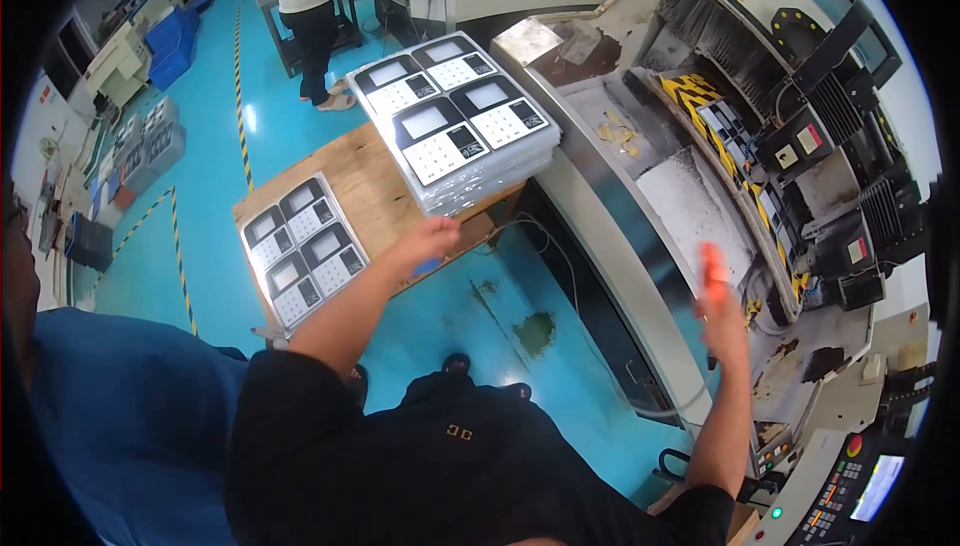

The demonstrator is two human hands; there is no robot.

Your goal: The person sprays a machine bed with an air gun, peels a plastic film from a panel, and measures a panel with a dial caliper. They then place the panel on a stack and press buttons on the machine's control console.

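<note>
My right hand (pixel 728 331) is wrapped round an orange air blow gun (pixel 714 271), smeared by motion; a thin pale hose runs up toward its lower end. It is held in front of the open machine bay. My left hand (pixel 428 242), fingers curled in with nothing visible in them, hovers by the near edge of the wooden table (pixel 335 161). Just beyond it stands a stack of printed panel sheets (pixel 455 111) with clear plastic between layers. Another panel sheet (pixel 305 251), bearing several grey-and-white keypad faces, lies at the table's left end.
To the right, the machine bay holds a pale bed (pixel 695 211), a striped fixture (pixel 700 96) with panels, and black spindle units (pixel 800 146). A control panel (pixel 830 496) sits lower right. Someone in blue (pixel 140 416) is close on my left; another person (pixel 308 6) stands farther off.
</note>
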